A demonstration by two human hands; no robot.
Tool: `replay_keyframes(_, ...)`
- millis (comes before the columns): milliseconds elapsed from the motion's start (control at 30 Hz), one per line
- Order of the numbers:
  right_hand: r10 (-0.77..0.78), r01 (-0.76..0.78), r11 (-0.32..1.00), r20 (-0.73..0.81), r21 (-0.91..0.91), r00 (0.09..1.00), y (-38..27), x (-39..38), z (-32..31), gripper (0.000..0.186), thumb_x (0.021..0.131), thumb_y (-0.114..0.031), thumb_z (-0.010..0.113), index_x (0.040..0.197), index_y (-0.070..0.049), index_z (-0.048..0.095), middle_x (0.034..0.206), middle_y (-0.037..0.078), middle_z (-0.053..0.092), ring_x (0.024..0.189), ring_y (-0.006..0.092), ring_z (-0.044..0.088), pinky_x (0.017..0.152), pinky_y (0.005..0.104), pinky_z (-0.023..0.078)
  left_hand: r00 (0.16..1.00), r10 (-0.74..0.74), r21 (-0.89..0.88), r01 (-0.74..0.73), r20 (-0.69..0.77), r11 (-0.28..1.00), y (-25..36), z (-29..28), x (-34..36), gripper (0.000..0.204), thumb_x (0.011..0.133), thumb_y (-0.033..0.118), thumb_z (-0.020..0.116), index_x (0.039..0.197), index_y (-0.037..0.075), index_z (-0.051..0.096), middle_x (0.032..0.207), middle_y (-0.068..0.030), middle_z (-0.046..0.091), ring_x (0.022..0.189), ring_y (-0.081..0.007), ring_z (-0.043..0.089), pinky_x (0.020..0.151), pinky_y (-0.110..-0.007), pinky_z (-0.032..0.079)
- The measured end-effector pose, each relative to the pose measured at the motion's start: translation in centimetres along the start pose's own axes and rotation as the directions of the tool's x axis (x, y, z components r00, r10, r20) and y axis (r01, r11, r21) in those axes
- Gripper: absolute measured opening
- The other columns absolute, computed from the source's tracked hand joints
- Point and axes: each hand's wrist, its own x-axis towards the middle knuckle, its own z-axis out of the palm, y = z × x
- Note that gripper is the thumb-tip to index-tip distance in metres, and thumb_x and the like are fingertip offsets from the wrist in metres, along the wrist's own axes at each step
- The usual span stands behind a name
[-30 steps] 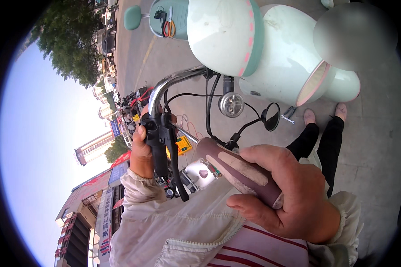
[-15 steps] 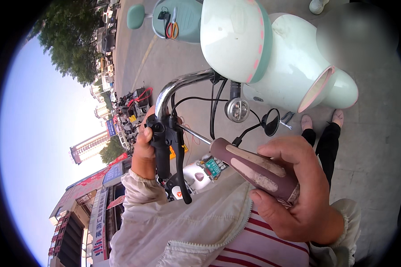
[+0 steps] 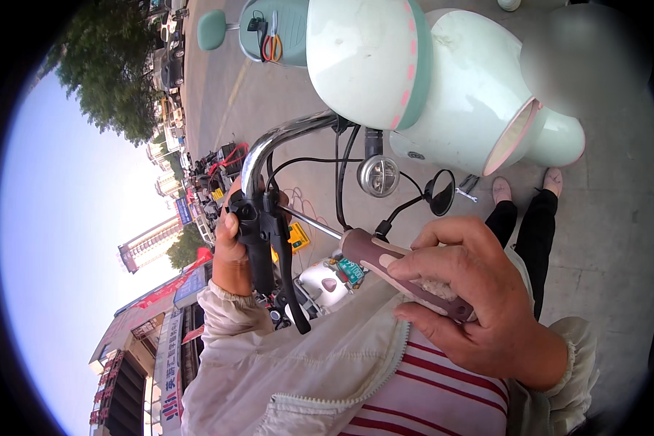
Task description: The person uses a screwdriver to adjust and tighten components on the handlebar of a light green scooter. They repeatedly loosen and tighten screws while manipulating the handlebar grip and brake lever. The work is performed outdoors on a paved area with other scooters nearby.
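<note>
My left hand [image 3: 229, 251] is closed around a chrome handlebar [image 3: 287, 134] at its black brake lever mount [image 3: 248, 218]. Partly behind the bar, its fingers are hidden. From the mount a black brake lever [image 3: 287, 272] runs toward my jacket. A screwdriver [image 3: 360, 248] with a brown and beige handle is held in my right hand [image 3: 487, 291], thumb on one side and fingers on the other. Its metal shaft reaches to the lever mount; the tip's exact seat is hidden there.
A white and mint scooter body [image 3: 472, 87] stands beyond the bar, with a round lamp [image 3: 378, 176] and a round mirror [image 3: 439, 192] nearby. Orange-handled pliers [image 3: 272, 47] lie on a mint panel. A person's legs [image 3: 525, 211] and a wrench [image 3: 466, 194] are beside it. Parked motorcycles [image 3: 214, 174] stand at left.
My right fingers have shifted along the screwdriver handle toward the shaft, lying flatter over it. The scooter and handlebar sit slightly farther left and higher in view. My left hand keeps its hold.
</note>
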Motion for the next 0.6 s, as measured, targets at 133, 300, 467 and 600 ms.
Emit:
replay_keyframes(133, -0.184, 0.198, 0.931, 0.072, -0.307, 0.980, 1.4, -0.7, 0.6, 0.045, 0.069, -0.005, 0.075, 0.111, -0.006, 0.061, 0.092, 0.010, 0.054, 0.076, 0.0217, 0.057, 0.064, 0.0285, 0.047, 0.999, -0.031, 0.015, 0.031, 0.017, 0.999, 0.2, -0.2, -0.3, 0.076, 0.064, 0.051, 0.073, 0.117, 0.004, 0.047, 0.092, -0.0155, 0.060, 0.078, -0.0245, 0.062, 0.066, -0.035, 0.055)
replay_keyframes(300, 0.385, -0.374, 0.904, -0.015, 0.207, 0.923, 0.5, -0.4, 1.0, 0.036, 0.079, -0.011, 0.070, 0.110, 0.003, 0.058, 0.080, 0.010, 0.050, 0.067, 0.0243, 0.054, 0.058, 0.0302, 0.047, 1.000, -0.029, 0.030, 0.029, 0.001, 0.999, 0.2, 0.1, -0.1, 0.077, 0.065, 0.052, 0.072, 0.119, 0.004, 0.046, 0.094, -0.0168, 0.060, 0.077, -0.0246, 0.063, 0.066, -0.034, 0.055)
replay_keyframes(467, 0.455, -0.449, 0.866, 0.028, 0.219, 0.890, -1.1, 0.0, 0.1, 0.034, 0.083, -0.013, 0.068, 0.111, 0.003, 0.057, 0.085, 0.011, 0.061, 0.071, 0.0154, 0.059, 0.063, 0.0259, 0.047, 1.000, -0.011, 0.043, 0.011, 0.006, 0.999, 0.5, 0.7, 0.0, 0.076, 0.065, 0.051, 0.073, 0.119, 0.004, 0.046, 0.094, -0.0171, 0.060, 0.078, -0.0250, 0.064, 0.067, -0.034, 0.056)
replay_keyframes(600, -0.022, 0.014, 0.947, -0.022, -0.320, 1.000, -0.8, -0.1, 0.2, 0.033, 0.086, -0.016, 0.065, 0.110, 0.005, 0.055, 0.085, 0.008, 0.063, 0.073, 0.0108, 0.060, 0.065, 0.0237, 0.047, 0.999, -0.018, -0.020, 0.018, 0.046, 1.000, -0.3, -0.7, 0.0, 0.077, 0.064, 0.050, 0.074, 0.118, 0.003, 0.047, 0.095, -0.0165, 0.061, 0.079, -0.0252, 0.064, 0.067, -0.035, 0.056)
